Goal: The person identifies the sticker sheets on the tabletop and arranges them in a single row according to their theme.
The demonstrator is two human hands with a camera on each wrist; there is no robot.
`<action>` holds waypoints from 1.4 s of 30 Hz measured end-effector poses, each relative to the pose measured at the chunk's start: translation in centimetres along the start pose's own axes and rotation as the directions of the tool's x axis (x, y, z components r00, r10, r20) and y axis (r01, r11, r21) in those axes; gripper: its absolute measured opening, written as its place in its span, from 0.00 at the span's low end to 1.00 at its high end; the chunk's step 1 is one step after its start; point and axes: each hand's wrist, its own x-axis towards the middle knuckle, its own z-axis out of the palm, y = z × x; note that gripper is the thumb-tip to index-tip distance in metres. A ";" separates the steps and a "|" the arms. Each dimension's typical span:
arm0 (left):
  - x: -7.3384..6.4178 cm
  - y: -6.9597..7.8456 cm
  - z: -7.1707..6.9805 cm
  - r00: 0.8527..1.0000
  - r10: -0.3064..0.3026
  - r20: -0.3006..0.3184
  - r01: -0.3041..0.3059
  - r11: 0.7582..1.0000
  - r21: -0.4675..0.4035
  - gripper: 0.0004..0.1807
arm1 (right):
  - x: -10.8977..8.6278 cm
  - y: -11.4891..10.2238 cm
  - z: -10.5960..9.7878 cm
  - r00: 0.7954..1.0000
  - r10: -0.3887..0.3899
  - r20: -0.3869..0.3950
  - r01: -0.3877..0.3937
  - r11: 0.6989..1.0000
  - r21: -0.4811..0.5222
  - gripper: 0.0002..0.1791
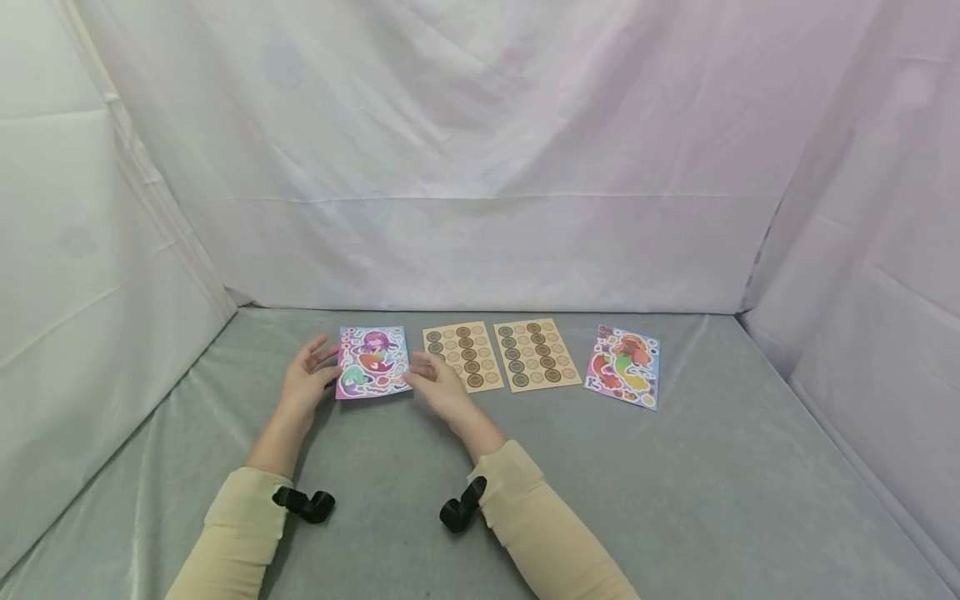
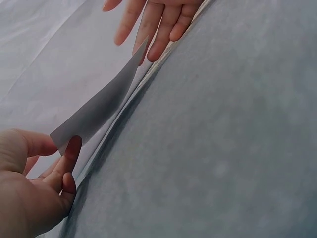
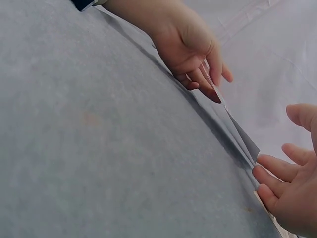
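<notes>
A mermaid sticker sheet [image 1: 372, 364] with a purple-haired figure is raised slightly off the cloth at the left of the row. My left hand [image 1: 302, 387] pinches its left edge between thumb and fingers; the left wrist view shows the sheet's plain grey-looking back [image 2: 99, 111]. At the opposite edge is my right hand [image 1: 444, 390], its thumb spread away from loosely extended fingers [image 3: 280, 168]. Those fingers are at the sheet's corner in the right wrist view; whether they touch it I cannot tell.
Two tan sheets of round stickers, a left one [image 1: 474, 367] and a right one [image 1: 536, 357], lie right of the mermaid sheet. Farther right lies another colourful mermaid sheet [image 1: 624, 368]. Grey cloth [image 1: 675, 500] covers the table, with white curtains [image 1: 480, 167] behind and at both sides.
</notes>
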 end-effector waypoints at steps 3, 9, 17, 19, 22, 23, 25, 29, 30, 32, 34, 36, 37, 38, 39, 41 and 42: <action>0.1 -0.1 0.0 1.000 -0.003 -0.001 0.003 1.000 -0.021 0.38 | 0.0 0.1 0.0 1.000 0.002 -0.009 -0.002 1.000 0.006 0.26; 0.2 -0.1 -0.1 1.000 0.007 0.008 -0.007 0.999 -0.053 0.39 | 0.1 0.2 0.0 0.999 -0.004 -0.042 0.005 1.000 0.029 0.25; -0.1 0.3 0.2 1.000 0.009 0.026 -0.005 0.990 -0.140 0.42 | 0.3 0.4 0.1 0.990 0.011 -0.143 0.003 0.995 0.099 0.24; -0.2 0.4 0.3 0.999 0.008 0.033 -0.002 0.987 -0.161 0.43 | 0.3 0.5 0.1 0.987 0.007 -0.162 0.012 0.994 0.112 0.24; -0.3 0.5 0.3 0.999 0.001 0.040 0.006 0.982 -0.189 0.44 | 0.3 0.5 0.1 0.983 0.006 -0.182 0.018 0.991 0.130 0.25; -0.3 0.5 0.3 0.999 -0.001 0.045 0.010 0.980 -0.198 0.44 | 0.3 0.5 0.1 0.983 0.006 -0.186 0.020 0.991 0.135 0.25; -0.3 0.5 0.3 0.998 -0.006 0.057 0.018 0.978 -0.207 0.44 | 0.3 0.5 0.2 0.982 0.011 -0.189 0.018 0.989 0.149 0.26; -0.4 0.7 0.1 0.996 -0.007 0.087 0.027 0.972 -0.233 0.44 | 0.4 0.5 0.1 0.982 0.022 -0.185 0.010 0.985 0.172 0.27; -0.4 0.7 0.0 0.995 -0.007 0.095 0.029 0.972 -0.233 0.44 | 0.4 0.5 0.1 0.983 0.022 -0.181 0.010 0.985 0.174 0.27; -0.4 0.7 -0.2 0.994 -0.004 0.111 0.032 0.968 -0.249 0.44 | 0.4 0.5 0.0 0.985 0.019 -0.169 0.012 0.984 0.179 0.28; -0.5 0.8 -0.3 0.992 0.003 0.129 0.032 0.964 -0.265 0.44 | 0.4 0.5 0.0 0.988 0.012 -0.156 0.018 0.982 0.189 0.29; -0.5 0.9 -0.5 0.989 0.009 0.148 0.033 0.960 -0.279 0.44 | 0.3 0.5 -0.1 0.990 0.005 -0.142 0.024 0.979 0.201 0.30; -0.6 0.9 -0.6 0.987 0.016 0.162 0.033 0.955 -0.295 0.44 | 0.3 0.5 -0.1 0.991 0.003 -0.136 0.026 0.978 0.208 0.31; -0.6 1.0 -0.7 0.985 0.020 0.169 0.032 0.953 -0.300 0.44 | 0.3 0.5 -0.2 0.991 -0.002 -0.132 0.030 0.977 0.212 0.31; -0.7 1.0 -0.8 0.983 0.024 0.183 0.033 0.952 -0.305 0.44 | 0.2 0.4 -0.2 0.992 -0.005 -0.129 0.033 0.976 0.215 0.32; -0.7 1.1 -1.0 0.980 0.032 0.195 0.031 0.949 -0.315 0.44 | 0.1 0.3 -0.2 0.993 -0.007 -0.120 0.033 0.975 0.219 0.33; -0.8 1.2 -1.1 0.979 0.037 0.201 0.029 0.948 -0.318 0.44 | 0.1 0.2 -0.2 0.993 -0.006 -0.115 0.031 0.975 0.219 0.34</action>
